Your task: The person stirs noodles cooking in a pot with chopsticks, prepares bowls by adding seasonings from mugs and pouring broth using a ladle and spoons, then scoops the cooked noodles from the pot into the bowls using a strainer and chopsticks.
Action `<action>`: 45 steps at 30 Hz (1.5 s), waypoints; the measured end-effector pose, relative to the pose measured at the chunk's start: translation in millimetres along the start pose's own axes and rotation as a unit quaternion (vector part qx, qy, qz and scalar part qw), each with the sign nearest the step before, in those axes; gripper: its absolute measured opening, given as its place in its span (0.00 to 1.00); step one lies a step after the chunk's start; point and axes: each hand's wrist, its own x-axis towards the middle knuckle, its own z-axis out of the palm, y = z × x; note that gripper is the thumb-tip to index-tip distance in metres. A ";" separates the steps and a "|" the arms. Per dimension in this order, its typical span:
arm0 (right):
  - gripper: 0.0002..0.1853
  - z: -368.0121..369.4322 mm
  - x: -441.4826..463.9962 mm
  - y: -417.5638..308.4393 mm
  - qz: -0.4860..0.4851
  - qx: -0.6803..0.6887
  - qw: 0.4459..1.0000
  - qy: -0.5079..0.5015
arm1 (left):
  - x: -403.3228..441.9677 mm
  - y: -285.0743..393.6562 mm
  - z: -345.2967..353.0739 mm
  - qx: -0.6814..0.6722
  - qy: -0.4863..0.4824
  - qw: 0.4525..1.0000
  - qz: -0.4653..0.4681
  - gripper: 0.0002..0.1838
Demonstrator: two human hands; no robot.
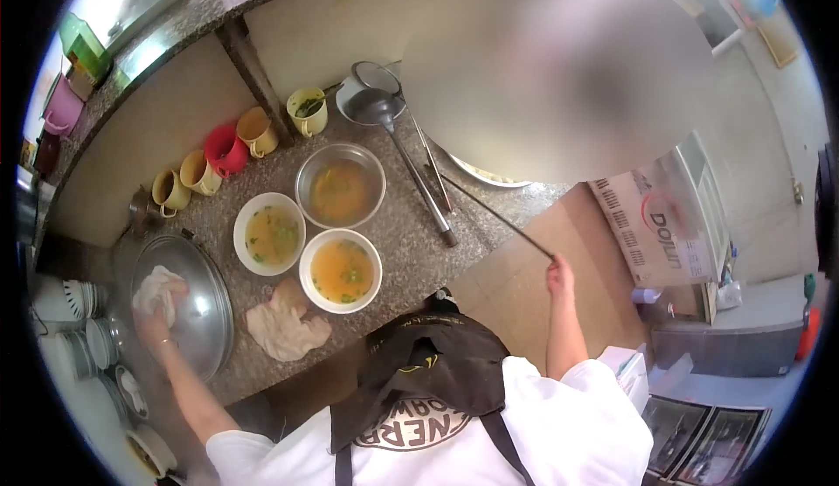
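My left hand (156, 323) grips a whitish cloth (157, 290) on top of a large round metal lid (203, 333) at the counter's left end. The fingers are partly hidden by the cloth. On the right, my right hand (559, 276) is closed around the end of a long thin dark stick (498, 214), whose far end lies over the counter. Between the hands, two white bowls (239, 253) (375, 292) and a metal bowl (378, 170) hold yellowish soup with green bits. A crumpled cloth (281, 325) lies beside the lid.
A long-handled ladle (411, 170) rests right of the bowls. Several cups (226, 149) line the back wall. A blurred area (559, 66) covers the upper right, above a partly visible round rim (494, 178). A cardboard box (651, 224) stands right; stacked dishes (74, 355) sit at far left.
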 end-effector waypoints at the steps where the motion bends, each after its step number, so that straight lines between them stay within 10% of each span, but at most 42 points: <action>1: 0.05 12.7 -7.3 -26.3 -0.077 0.004 0.997 -0.009 | -5.5 6.8 -7.7 -0.004 0.021 1.000 0.023 0.37; 5: 0.07 85.0 -39.6 -162.3 -0.304 -0.046 0.945 -0.108 | -49.7 69.8 16.0 -0.031 0.089 0.987 0.128 0.31; 7: 0.07 162.0 -78.4 -191.6 -0.328 -0.050 0.937 -0.112 | -113.5 166.6 12.7 -0.279 0.073 0.945 0.155 0.25; 12: 0.11 261.2 -63.7 -133.7 -0.252 -0.403 0.815 -0.332 | -309.0 418.5 2.1 -0.587 -0.367 0.698 0.185 0.22; 16: 0.09 270.2 -21.2 -195.5 -0.232 -0.311 0.795 -0.466 | -399.4 527.6 71.0 -0.497 -0.471 0.718 0.127 0.34; 18: 0.08 259.8 29.0 -243.4 -0.317 -0.302 0.775 -0.455 | -431.2 553.6 111.0 -0.404 -0.238 0.858 0.211 0.35; 21: 0.09 251.4 79.0 -279.6 -0.271 -0.353 0.832 -0.332 | -433.8 574.0 83.5 -0.280 -0.343 0.890 0.110 0.32; 24: 0.14 243.8 124.8 -287.4 -0.343 -0.393 0.788 -0.326 | -441.0 568.9 102.1 -0.296 -0.170 0.936 0.084 0.23; 31: 0.09 283.8 113.0 -323.8 -0.462 -0.303 0.757 -0.349 | -466.5 548.0 5.5 -0.407 -0.136 0.898 0.099 0.20; 34: 0.07 292.3 123.7 -309.3 -0.514 -0.355 0.623 -0.471 | -474.4 552.4 -41.2 -0.426 -0.359 0.829 0.054 0.20; 38: 0.15 271.3 148.8 -258.0 -0.296 -0.526 0.624 -0.497 | -500.2 569.8 -35.6 -0.455 -0.568 0.686 -0.022 0.17; 45: 0.15 280.5 143.6 -215.7 -0.457 -0.368 0.645 -0.491 | -514.1 614.4 -11.9 -0.423 -0.667 0.612 -0.046 0.07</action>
